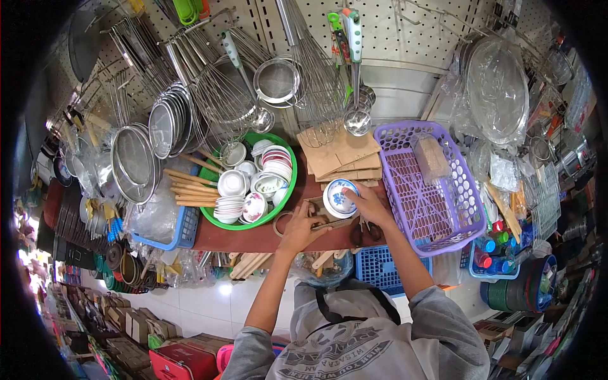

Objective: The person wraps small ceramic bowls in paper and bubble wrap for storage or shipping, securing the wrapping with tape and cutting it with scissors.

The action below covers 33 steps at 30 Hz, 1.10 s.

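Grey printed shirt (354,342): closest to the lens, at the bottom edge; both bare forearms reach up and away from it towards the shelf.
Left hand (303,227): palm down on the dark red-brown shelf top (253,237), fingers bent over a small brown item just beside a thin tape ring (281,223). I cannot tell whether it grips the item or only presses on it; it looks like a steadying rest.
Right hand (369,204): wrist straight, elbow low, fingers closed round the right rim of the blue-and-white patterned ceramic bowl (337,197), thumb on the near edge.
Bowl's place: on the shelf top, between the round green plastic basin (290,183) and the purple slatted plastic basket (405,136), just below the stack of brown cardboard sheets (342,155).
Green basin: packed with small white and patterned dishes, stacked by kind, probably so the piles stay upright and take less room.
Black-handled scissors (366,233): flat on the shelf under the right wrist, within easy reach.
Steel wire whisks (316,82): hung handle-up from the white pegboard (411,25) beside strainers and ladles, which keeps the shelf below freer.
Blue plastic crate (380,266): below the shelf edge, under the right forearm.
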### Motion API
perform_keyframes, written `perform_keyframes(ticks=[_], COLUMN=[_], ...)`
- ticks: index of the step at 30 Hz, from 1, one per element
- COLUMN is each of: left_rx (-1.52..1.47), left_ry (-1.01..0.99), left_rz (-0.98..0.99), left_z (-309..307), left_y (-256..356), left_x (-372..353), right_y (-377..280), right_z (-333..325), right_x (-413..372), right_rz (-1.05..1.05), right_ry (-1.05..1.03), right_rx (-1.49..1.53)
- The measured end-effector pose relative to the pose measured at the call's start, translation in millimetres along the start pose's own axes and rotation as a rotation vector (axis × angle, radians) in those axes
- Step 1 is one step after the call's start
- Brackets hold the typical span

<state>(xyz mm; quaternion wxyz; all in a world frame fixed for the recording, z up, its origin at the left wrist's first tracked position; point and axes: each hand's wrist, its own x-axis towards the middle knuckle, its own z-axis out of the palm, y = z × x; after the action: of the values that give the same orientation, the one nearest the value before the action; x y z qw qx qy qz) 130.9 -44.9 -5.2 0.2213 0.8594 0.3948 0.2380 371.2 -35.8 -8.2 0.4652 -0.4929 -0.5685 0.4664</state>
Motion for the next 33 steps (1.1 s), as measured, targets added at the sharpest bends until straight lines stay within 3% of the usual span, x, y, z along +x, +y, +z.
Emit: perform_keyframes(ticks=[3, 6, 9, 12, 15, 18, 21, 24, 27, 30, 33], left_rx=[-0.07, -0.243, -0.335, -0.228, 0.016, 0.069, 0.211, 0.386, 0.335, 0.195, 0.016], left_ry=[0.028, 0.088, 0.075, 0.108, -0.026, -0.092, -0.154, -0.099, -0.189, -0.249, -0.18], left_rz=[-0.128, -0.238, -0.269, -0.229, -0.384, -0.445, -0.448, -0.274, -0.265, -0.299, -0.261], left_z=[-3, 21, 25, 20, 17, 22, 24, 26, 27, 22, 32], left_y=[5, -27, -34, -24, -17, -24, -22, -15, -12, -12, -22], left_x=[-2, -6, -10, -8, -7, -7, -4, -2, 2, 4, 0], right_y=[13, 22, 35, 47, 38, 33, 22, 38, 33, 27, 23], right_z=[-8, -10, -6, -2, -4, -6, -6, 0, 2, -5, -10], right_x=[-1, -4, -10, -14, -17, -15, -19, -28, -42, -44, -40], right_rz=[0.031, 0.03, 0.025, -0.041, -0.011, 0.107, 0.221, 0.154, 0.034, 0.098, 0.205], right_ry=[0.027, 0.009, 0.018, 0.04, 0.002, -0.053, -0.076, 0.009, 0.075, 0.032, -0.005], right_rx=[-0.154, -0.28, -0.225, -0.261, -0.387, -0.415, -0.543, -0.58, -0.514, -0.5, -0.518])
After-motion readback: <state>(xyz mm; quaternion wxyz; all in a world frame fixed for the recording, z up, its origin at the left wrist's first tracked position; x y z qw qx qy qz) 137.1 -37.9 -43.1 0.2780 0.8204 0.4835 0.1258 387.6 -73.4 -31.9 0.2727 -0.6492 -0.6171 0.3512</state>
